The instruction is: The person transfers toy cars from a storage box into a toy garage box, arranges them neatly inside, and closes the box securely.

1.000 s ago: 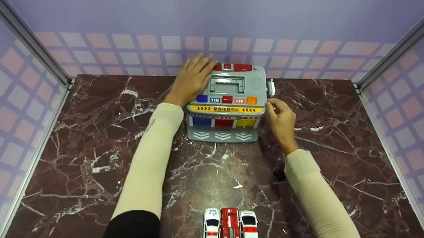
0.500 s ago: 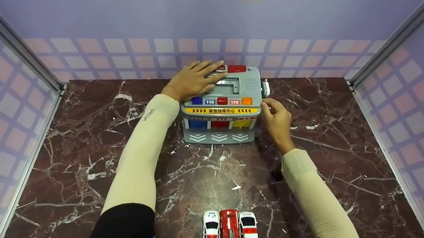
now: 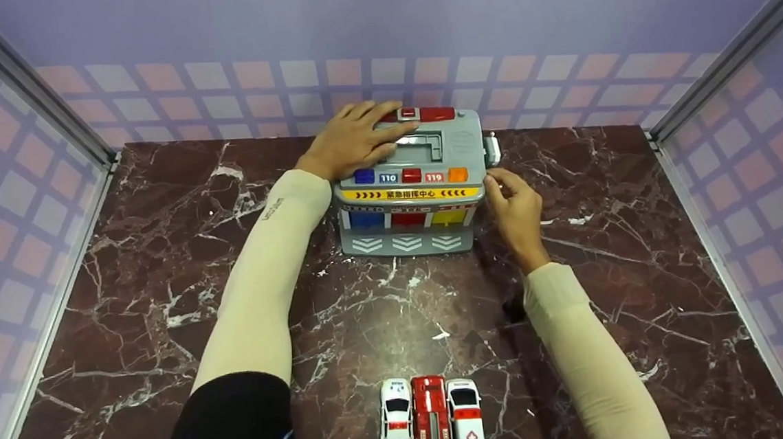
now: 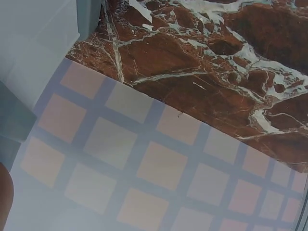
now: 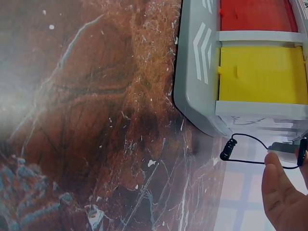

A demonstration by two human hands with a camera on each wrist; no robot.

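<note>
Two hands steadied the toy garage (image 3: 410, 184): your left hand (image 3: 352, 143) had slid flat onto its roof (fingers straight), your right hand (image 3: 516, 207) pinching its side edge.

toy cars (image 3: 432, 420) cropped at bottom edge

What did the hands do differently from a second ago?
The left hand slid from the toy garage's back left corner onto its roof, lying flat. The right hand stayed at the garage's right side. The three toy cars did not move.
</note>
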